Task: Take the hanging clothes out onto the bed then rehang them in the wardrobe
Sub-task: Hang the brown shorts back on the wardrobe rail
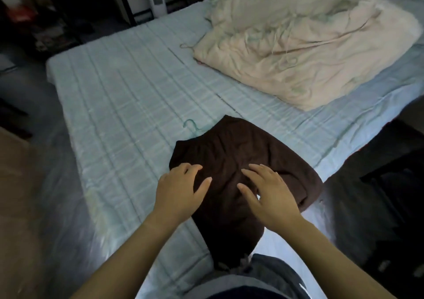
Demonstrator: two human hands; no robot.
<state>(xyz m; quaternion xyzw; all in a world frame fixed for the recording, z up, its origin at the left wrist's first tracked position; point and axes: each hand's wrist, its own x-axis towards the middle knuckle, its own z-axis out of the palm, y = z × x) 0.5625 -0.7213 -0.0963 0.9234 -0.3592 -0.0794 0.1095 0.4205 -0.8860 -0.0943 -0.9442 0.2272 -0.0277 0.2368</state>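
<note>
The left grip (181,189) and right grip (268,193) are extended forward side by side, palms down, fingers (257,169) spread and relaxed (the left's a little more curled).

A bedroom in a home.
A wide bed (119,87) covered in pale checks fills most of the view, with a crumpled cream quilt (298,46) heaped on it. A brown garment (241,147) on a green hanger (191,125) lies there, and dark, blurred shelving (46,23) stands behind.
</note>
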